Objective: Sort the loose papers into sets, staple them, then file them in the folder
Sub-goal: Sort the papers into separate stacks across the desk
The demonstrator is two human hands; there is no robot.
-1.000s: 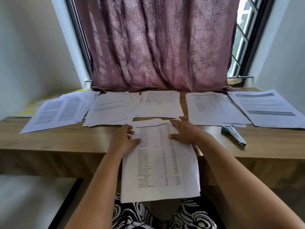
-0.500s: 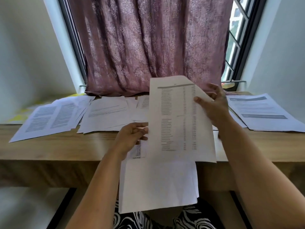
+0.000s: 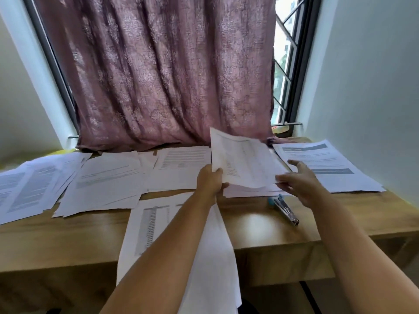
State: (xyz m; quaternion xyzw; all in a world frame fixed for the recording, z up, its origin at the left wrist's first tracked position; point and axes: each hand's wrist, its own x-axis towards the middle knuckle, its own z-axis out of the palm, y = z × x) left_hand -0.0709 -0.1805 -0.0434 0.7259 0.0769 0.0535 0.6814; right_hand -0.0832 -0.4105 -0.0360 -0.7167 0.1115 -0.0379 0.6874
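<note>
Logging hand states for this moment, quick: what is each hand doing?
Left hand: pinches the lifted sheet at its near left edge.
Right hand: open, fingers spread, beside that sheet, holding nothing.

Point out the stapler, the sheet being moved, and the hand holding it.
stapler (image 3: pixel 285 209): head view, on its metal body.
lifted sheet (image 3: pixel 243 163): head view, middle of the page.
left hand (image 3: pixel 209 182): head view, back of the hand.
</note>
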